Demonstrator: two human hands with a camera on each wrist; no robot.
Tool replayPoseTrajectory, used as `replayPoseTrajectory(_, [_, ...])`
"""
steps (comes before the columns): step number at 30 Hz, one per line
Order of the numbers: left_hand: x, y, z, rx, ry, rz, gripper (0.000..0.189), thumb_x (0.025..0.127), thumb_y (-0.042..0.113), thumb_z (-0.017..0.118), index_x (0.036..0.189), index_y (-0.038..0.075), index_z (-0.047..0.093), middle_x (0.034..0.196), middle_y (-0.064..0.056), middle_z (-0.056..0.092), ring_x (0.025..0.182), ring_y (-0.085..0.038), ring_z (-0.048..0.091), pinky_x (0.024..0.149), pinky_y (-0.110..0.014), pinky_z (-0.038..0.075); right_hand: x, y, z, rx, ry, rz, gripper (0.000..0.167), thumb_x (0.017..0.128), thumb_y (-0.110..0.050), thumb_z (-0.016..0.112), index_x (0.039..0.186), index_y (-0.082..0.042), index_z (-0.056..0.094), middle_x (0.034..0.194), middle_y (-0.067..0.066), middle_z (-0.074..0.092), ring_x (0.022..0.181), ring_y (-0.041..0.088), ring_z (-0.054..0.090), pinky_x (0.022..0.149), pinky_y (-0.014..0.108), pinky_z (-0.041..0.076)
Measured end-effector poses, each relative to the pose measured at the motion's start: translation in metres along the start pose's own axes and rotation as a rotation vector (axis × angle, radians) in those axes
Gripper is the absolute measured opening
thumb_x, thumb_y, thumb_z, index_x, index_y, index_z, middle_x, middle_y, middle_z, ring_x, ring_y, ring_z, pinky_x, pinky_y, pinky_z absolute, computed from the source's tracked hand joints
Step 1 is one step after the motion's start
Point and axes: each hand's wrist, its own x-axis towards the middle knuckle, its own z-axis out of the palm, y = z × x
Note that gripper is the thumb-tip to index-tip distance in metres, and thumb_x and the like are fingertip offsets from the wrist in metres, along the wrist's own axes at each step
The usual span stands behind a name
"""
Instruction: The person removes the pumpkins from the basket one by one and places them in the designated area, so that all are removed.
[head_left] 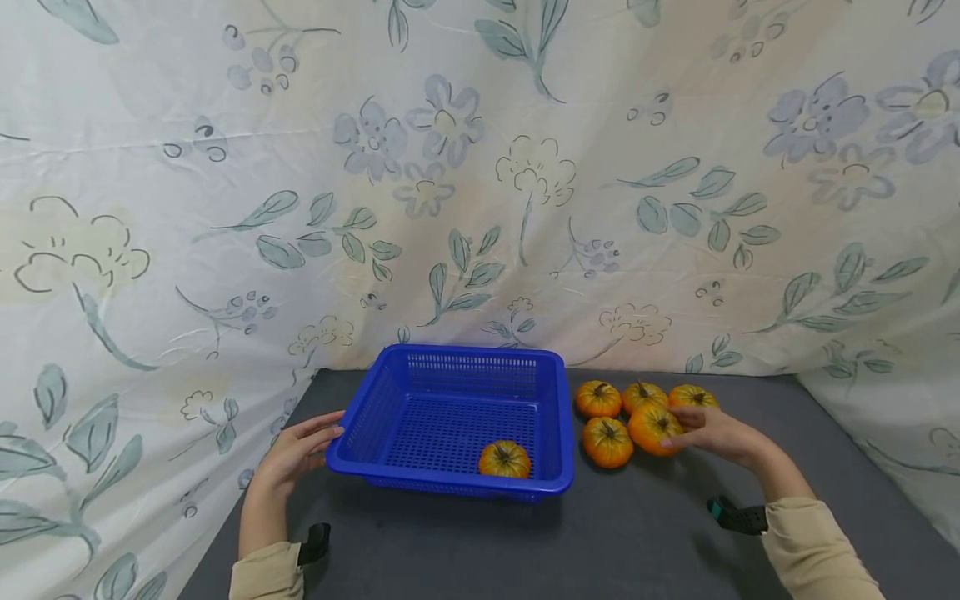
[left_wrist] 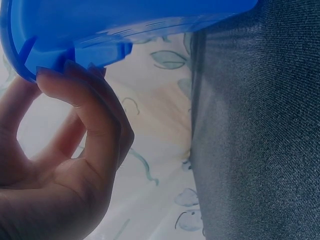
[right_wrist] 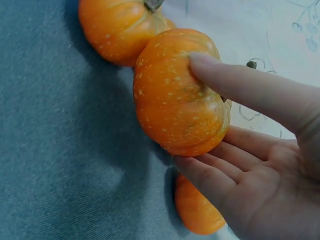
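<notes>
A blue plastic basket [head_left: 457,481] with slotted walls stands on the dark table, and one small orange pumpkin [head_left: 505,460] lies in its front right part. My left hand [head_left: 294,454] grips the basket's left rim, its curled fingers [left_wrist: 82,100] against the underside in the left wrist view. To the right of the basket, my right hand [head_left: 716,433] holds another small pumpkin [head_left: 651,428]. The right wrist view has the thumb [right_wrist: 225,77] on that pumpkin's upper side and the fingers under it. Part of the held pumpkin's stem is hidden behind the thumb.
Several more pumpkins [head_left: 607,442] sit close together around the held one, right of the basket. A floral cloth [head_left: 480,208] hangs behind the table. The dark grey tabletop [head_left: 450,550] extends in front of the basket.
</notes>
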Motion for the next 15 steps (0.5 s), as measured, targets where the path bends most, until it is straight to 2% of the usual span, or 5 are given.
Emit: replayPoseTrajectory(15, [-0.003, 0.002, 0.000, -0.003, -0.008, 0.010, 0.063, 0.091, 0.032, 0.069, 0.143, 0.004, 0.048, 0.114, 0.008, 0.069, 0.093, -0.006, 0.067, 0.082, -0.030, 0.051, 0.004, 0.018, 0.004, 0.003, 0.014, -0.011, 0.088, 0.089, -0.028, 0.071, 0.148, 0.014, 0.021, 0.151, 0.041, 0.019, 0.139, 0.058, 0.021, 0.105, 0.064, 0.034])
